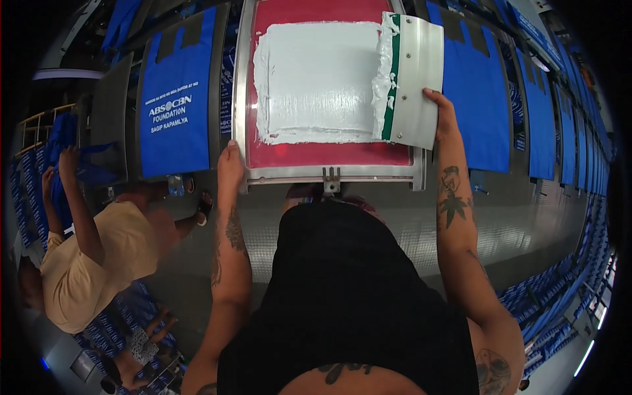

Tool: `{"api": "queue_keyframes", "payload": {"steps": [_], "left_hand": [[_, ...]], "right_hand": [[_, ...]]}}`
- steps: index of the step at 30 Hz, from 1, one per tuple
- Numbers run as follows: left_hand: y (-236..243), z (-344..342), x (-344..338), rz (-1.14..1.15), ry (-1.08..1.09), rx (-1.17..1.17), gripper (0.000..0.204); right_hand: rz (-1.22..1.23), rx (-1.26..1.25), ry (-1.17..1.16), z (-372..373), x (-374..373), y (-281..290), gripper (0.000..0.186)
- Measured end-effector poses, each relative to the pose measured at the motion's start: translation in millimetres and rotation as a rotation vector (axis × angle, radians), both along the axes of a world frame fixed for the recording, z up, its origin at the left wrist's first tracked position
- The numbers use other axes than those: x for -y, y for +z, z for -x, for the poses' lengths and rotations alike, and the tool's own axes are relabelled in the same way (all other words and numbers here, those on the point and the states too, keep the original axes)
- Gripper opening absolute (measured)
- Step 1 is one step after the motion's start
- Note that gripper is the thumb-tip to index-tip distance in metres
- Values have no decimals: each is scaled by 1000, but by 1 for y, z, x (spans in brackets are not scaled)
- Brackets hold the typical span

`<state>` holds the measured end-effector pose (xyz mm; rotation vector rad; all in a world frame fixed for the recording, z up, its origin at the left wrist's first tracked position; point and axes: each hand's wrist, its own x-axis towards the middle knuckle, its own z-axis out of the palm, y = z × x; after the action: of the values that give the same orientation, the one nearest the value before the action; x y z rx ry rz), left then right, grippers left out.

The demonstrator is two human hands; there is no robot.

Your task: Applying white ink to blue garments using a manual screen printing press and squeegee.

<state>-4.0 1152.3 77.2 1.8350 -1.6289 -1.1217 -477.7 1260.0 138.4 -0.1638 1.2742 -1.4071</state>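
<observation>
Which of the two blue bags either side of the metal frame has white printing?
The left bag: white lettering crosses its middle, while the right bag shows none on its visible part.

You wear a black sleeveless top (349,283) with a scooped neckline and wide armholes, plain across its front. Past its hem shows a little reddish patterned cloth (363,203), too little to name. Your left hand (230,168) and right hand (445,118) are bare. Dark ink marks you: a dense, leafy-looking tattoo (234,230) on the left forearm, a pointed-leaf tattoo (452,207) on the right, a large shoulder tattoo (493,372) and a bold chest tattoo (334,373).
</observation>
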Motion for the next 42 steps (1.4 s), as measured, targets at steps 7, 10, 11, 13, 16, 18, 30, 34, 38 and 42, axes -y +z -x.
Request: {"api": "queue_keyframes", "payload": {"steps": [7,10,11,13,16,18,30,34,38,42], "left_hand": [[-7,0,-9,-9,1,57,61],[-15,-4,-11,-18,-5,65,61],[-15,-3,-9,-59,-4,53,62],[-23,-7,-9,-77,-9,36,62],[-32,-8,-14,-91,12,-25,62],[-39,-11,-11,-83,45,-73,62],[44,92,93,684,-560,224,59],[51,96,62,613,-814,361,55],[86,68,-9,581,-811,215,45],[79,58,-45,516,-785,181,46]], "right_hand": [[-74,-16,-39,-3,-7,-11,47],[-91,-10,-65,-3,-9,-16,47],[-113,11,-77,-2,-9,-17,47],[-145,29,-83,2,-11,-18,48],[-152,-7,-115,-3,-8,-20,51],[-126,-335,-26,-15,7,1,54],[125,-2294,784,-78,150,-30,35],[111,-2071,754,-129,48,-7,39],[-104,-1899,608,-135,-34,59,41],[-72,-1762,606,-149,-64,34,40]]}}
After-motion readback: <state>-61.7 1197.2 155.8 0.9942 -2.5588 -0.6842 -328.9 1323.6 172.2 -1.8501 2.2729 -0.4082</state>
